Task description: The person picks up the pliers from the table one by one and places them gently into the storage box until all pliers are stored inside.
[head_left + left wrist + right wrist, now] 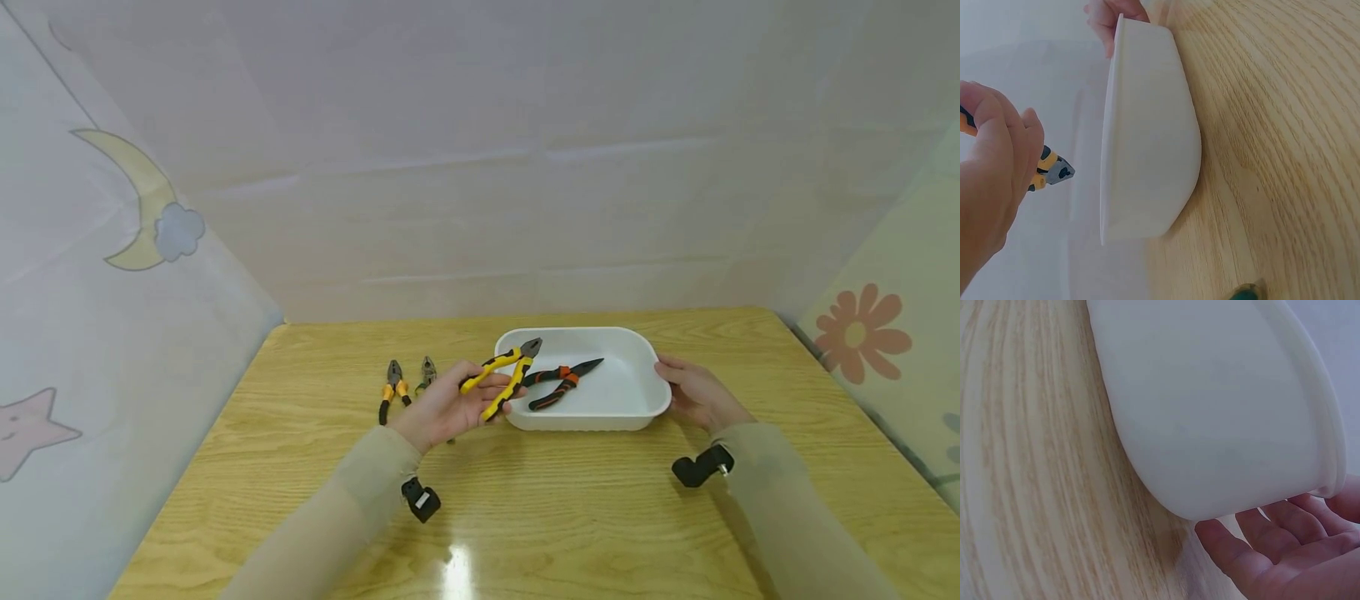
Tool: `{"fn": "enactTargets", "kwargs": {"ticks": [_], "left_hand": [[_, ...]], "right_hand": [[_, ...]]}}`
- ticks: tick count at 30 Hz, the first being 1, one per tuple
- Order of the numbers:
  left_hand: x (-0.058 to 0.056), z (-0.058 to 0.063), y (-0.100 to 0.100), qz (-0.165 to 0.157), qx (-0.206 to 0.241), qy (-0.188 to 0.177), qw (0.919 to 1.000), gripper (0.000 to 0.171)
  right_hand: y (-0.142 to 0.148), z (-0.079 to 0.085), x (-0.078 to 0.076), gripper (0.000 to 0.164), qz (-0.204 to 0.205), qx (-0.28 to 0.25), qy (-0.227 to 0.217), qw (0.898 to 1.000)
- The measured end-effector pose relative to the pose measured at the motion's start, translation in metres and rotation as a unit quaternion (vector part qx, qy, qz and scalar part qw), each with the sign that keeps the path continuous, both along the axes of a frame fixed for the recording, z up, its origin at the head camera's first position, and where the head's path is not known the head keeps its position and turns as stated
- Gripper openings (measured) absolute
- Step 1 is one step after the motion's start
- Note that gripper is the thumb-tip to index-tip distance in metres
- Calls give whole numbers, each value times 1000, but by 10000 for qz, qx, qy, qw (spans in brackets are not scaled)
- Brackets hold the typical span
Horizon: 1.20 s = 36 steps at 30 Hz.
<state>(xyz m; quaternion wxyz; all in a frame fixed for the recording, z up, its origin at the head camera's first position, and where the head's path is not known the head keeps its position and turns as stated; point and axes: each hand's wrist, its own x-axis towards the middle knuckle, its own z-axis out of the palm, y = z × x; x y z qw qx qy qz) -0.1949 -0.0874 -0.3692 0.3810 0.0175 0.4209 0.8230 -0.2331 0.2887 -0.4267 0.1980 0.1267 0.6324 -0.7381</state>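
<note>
My left hand (444,410) holds slip-free yellow-and-black combination pliers (516,388) above the left end of a white plastic tray (626,383). Their handles are spread, and the grey head (1059,171) points away from the hand. Inside the tray lie long-nose pliers (567,382) with black-and-orange handles. At the tray's right end my right hand (699,395) grips the rim; the right wrist view has its thumb by the rim and its fingers (1225,547) against the outer wall.
Left of the tray, pliers with orange-and-black handles (394,381) lie on the wooden table (570,508). Beside them another pair of pliers (428,372) is partly hidden by my left hand. A pale cloth wall (480,208) rises behind the table.
</note>
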Motion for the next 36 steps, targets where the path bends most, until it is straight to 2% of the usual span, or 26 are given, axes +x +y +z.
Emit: {"fn": "enactTargets", "kwargs": {"ticks": [8,13,18,23,30,36], "left_hand": [[-4,-3,10,11,-1,-101,9999,49],[-7,-6,16,-4,-165,57,9998,36],[-8,-8,18,-142,-356,191,9991,31],[-9,-7,22,-24,-419,136,9990,29],[-13,-5,29,-359,-577,198,9975,34],[-19,-3,37,-648,-560,272,9960,31]], "right_hand": [[0,0,0,69,-50,90,-3,9999],[-2,0,0,69,-8,176,40,9998],[-3,0,1,69,2,154,91,9998],[-3,-1,2,70,-11,87,84,9999],[-4,0,3,72,-34,-14,93,10000],[-3,-2,4,71,11,-138,157,9998]]}}
